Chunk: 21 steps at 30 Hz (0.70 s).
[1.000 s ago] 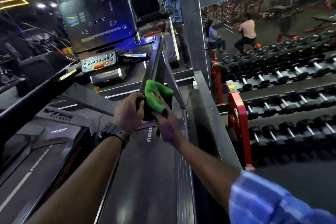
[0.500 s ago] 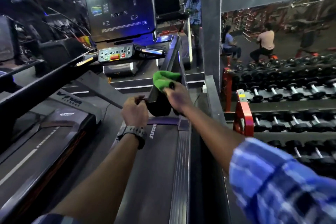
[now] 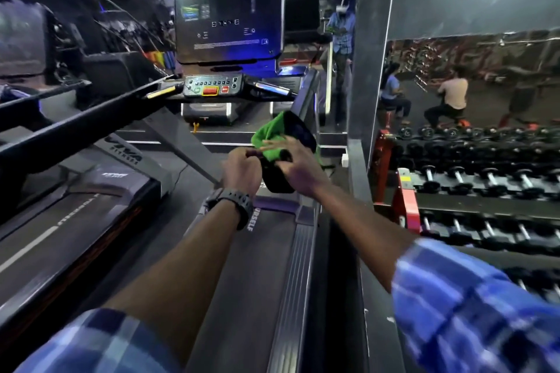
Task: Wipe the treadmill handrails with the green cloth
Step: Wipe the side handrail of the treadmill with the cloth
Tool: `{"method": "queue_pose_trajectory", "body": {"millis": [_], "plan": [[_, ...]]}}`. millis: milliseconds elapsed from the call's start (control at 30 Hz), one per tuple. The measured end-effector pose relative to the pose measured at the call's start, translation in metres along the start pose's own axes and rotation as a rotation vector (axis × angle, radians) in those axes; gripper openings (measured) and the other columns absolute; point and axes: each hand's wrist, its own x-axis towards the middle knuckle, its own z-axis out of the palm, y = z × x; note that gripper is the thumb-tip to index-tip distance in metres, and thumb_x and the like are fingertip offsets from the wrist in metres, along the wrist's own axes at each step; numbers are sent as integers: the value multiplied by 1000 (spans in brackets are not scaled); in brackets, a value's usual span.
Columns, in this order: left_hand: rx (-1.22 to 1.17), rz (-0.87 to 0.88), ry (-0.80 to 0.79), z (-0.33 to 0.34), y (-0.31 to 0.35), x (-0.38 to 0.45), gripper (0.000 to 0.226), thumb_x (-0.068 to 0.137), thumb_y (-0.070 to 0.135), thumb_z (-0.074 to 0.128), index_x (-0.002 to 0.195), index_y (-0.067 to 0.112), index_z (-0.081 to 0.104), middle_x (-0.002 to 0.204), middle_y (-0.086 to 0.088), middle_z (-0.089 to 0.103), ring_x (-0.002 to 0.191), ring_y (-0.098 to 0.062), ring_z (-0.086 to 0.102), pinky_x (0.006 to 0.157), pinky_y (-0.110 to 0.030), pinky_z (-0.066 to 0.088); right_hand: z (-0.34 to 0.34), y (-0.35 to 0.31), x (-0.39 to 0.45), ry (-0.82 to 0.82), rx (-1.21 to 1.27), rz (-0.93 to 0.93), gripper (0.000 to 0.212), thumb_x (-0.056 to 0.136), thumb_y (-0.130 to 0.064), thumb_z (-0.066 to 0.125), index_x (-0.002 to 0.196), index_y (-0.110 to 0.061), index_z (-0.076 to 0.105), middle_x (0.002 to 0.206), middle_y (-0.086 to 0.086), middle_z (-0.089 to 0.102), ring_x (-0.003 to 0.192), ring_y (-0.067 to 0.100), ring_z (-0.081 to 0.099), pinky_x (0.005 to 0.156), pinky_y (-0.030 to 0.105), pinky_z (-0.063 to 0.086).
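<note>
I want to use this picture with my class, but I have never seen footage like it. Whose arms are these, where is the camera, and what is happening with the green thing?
The camera sits on a person's head, looking forward and down, so the two arms are the wearer's own. They stand on a treadmill in a gym; its control console is ahead, and racks of dumbbells stand to the right. The right hand holds a green cloth against the end of the treadmill's right handrail, wiping it. The left hand, with a wristwatch on its wrist, grips the same handrail end from the other side. The left handrail is untouched.
</note>
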Motion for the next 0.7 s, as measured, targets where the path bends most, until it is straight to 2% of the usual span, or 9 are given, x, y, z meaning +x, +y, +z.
{"method": "queue_pose_trajectory", "body": {"millis": [67, 167, 233, 367, 400, 467, 533, 633, 700], "plan": [[52, 20, 21, -1, 0, -2, 26, 72, 12, 46, 85, 20, 66, 90, -7, 68, 88, -30, 63, 83, -41, 54, -8, 20, -29, -37, 76, -71, 50, 73, -11, 54, 120, -17, 70, 134, -2, 62, 134, 10, 45, 116, 23, 26], [92, 51, 29, -2, 0, -1, 27, 78, 3, 47, 92, 14, 67, 96, -12, 68, 91, -30, 62, 85, -38, 53, -23, 25, -12, 83, 125, 85, 49, 72, -23, 53, 116, -19, 72, 121, -3, 70, 117, 15, 62, 104, 35, 45], [115, 65, 34, -2, 2, 0, 29, 80, 1, 47, 99, 11, 67, 97, -8, 67, 91, -25, 61, 84, -27, 49, -11, -1, 9, 134, 57, 150, 45, 75, -23, 55, 116, -17, 71, 124, 4, 68, 119, 22, 60, 104, 32, 43], [131, 91, 32, -4, 0, 0, 28, 80, 4, 52, 105, 12, 64, 98, -7, 67, 93, -23, 61, 79, -24, 45, 5, 2, -19, 96, 137, -73, 45, 76, 1, 56, 116, -14, 71, 130, 8, 64, 129, 19, 52, 115, 30, 30], [144, 110, 32, -3, -3, 1, 29, 79, 4, 52, 105, 12, 63, 97, -6, 66, 92, -23, 61, 78, -23, 44, 2, 17, -34, 81, 185, -102, 47, 75, 3, 54, 114, -17, 72, 128, 4, 66, 128, 15, 52, 116, 31, 30], [196, 137, 37, -3, -5, 3, 31, 78, 4, 53, 108, 11, 62, 94, -4, 65, 93, -22, 59, 77, -21, 41, -7, 29, -32, 159, 274, 14, 44, 75, -3, 55, 112, -18, 73, 121, -1, 69, 120, 14, 60, 110, 34, 40], [227, 159, 33, 0, -3, 2, 31, 78, 7, 56, 108, 10, 63, 96, -6, 68, 97, -24, 62, 79, -20, 41, -4, 13, -8, 276, 259, 195, 44, 77, -14, 57, 119, -16, 70, 122, 1, 68, 117, 18, 61, 104, 26, 42], [269, 193, 5, 4, 2, 1, 30, 77, 9, 59, 106, 11, 67, 103, -9, 70, 100, -26, 63, 83, -26, 47, 17, -3, 2, 246, 307, 67, 50, 73, -15, 54, 120, -18, 69, 133, 3, 62, 132, 20, 49, 114, 30, 33], [301, 217, -18, 7, 2, 2, 27, 78, 10, 59, 104, 13, 67, 104, -8, 70, 100, -27, 63, 80, -25, 46, 26, 13, -22, 276, 484, 36, 47, 75, -5, 53, 115, -25, 70, 124, -1, 67, 123, 18, 57, 107, 30, 42]]}}
